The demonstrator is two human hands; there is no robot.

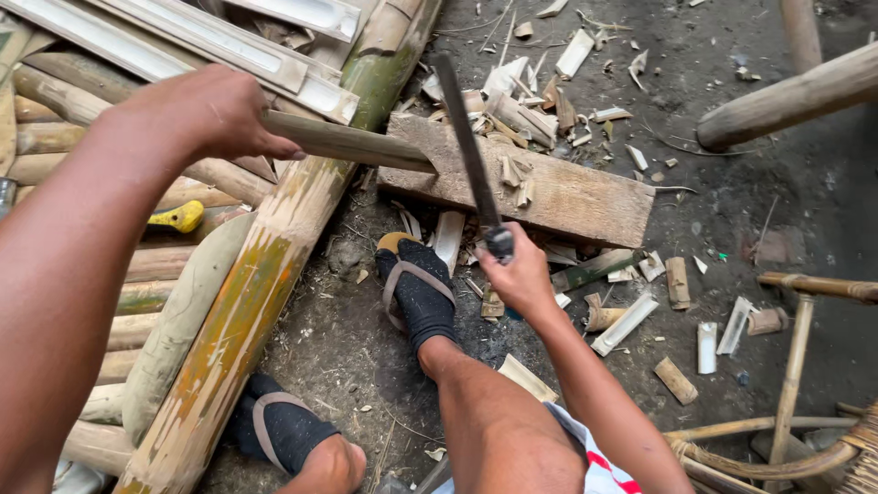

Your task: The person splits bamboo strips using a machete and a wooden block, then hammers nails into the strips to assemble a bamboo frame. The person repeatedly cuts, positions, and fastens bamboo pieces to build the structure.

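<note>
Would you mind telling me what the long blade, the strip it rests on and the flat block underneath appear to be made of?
The long dark blade in the right hand looks like dull, unpolished metal: thin, straight, grey-black. The pale tapered strip held by the left hand appears to be split bamboo, smooth and tan like the poles nearby. The flat rectangular block seems to be raw, unfinished wood, rough-grained and nicked.

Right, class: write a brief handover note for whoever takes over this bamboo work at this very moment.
Left hand: grips a bamboo stick, its far end resting on the wooden block.
Right hand: holds a long dark blade by the handle, raised over the block.
Around: thick bamboo pole lies to the left, more poles stacked beyond it.
Done: many cut chips and offcuts lie round the block.
Left: the held stick looks whole at its tip; blade is not touching it.
</note>
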